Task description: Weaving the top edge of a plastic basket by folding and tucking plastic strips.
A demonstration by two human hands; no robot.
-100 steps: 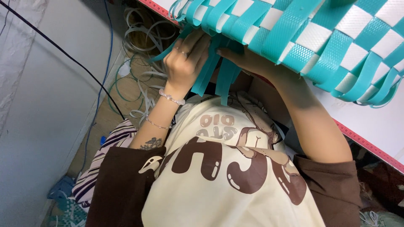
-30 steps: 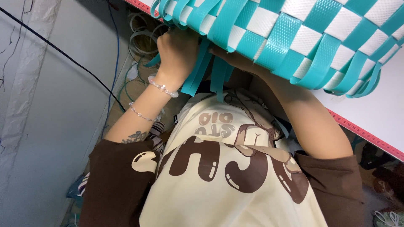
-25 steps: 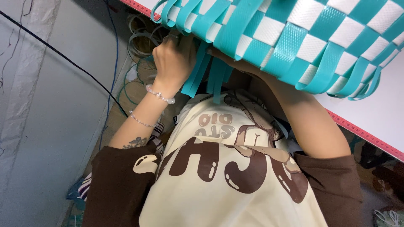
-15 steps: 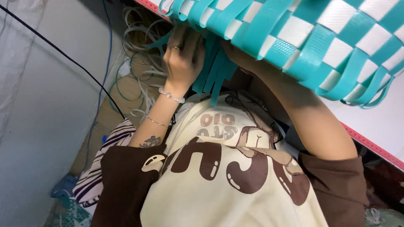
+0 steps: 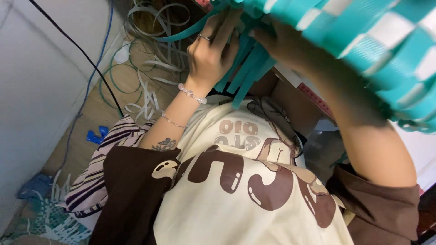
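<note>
A woven basket (image 5: 377, 41) of teal and white plastic strips is held up close in front of me, at the top right, blurred. Loose teal strip ends (image 5: 245, 75) hang from its edge above my cream and brown shirt. My left hand (image 5: 210, 54), with a ring and a bead bracelet, is closed around some of these strip ends. My right hand (image 5: 281, 41) grips the basket's edge just to the right of them, and its forearm runs down under the basket. The fingertips of both hands are partly hidden by the strips.
Loose white and teal strips (image 5: 147, 86) lie coiled on the wooden floor at the upper left. A black cable (image 5: 86, 68) and a blue cable run along a white panel (image 5: 32, 90). A striped cloth (image 5: 102, 156) lies by my left elbow. A red-edged white board (image 5: 315, 97) sits under the basket.
The basket has tilted and swung to the right, closer to the camera, and is now blurred. My left hand stayed on the hanging teal strips and shifted slightly along them.
</note>
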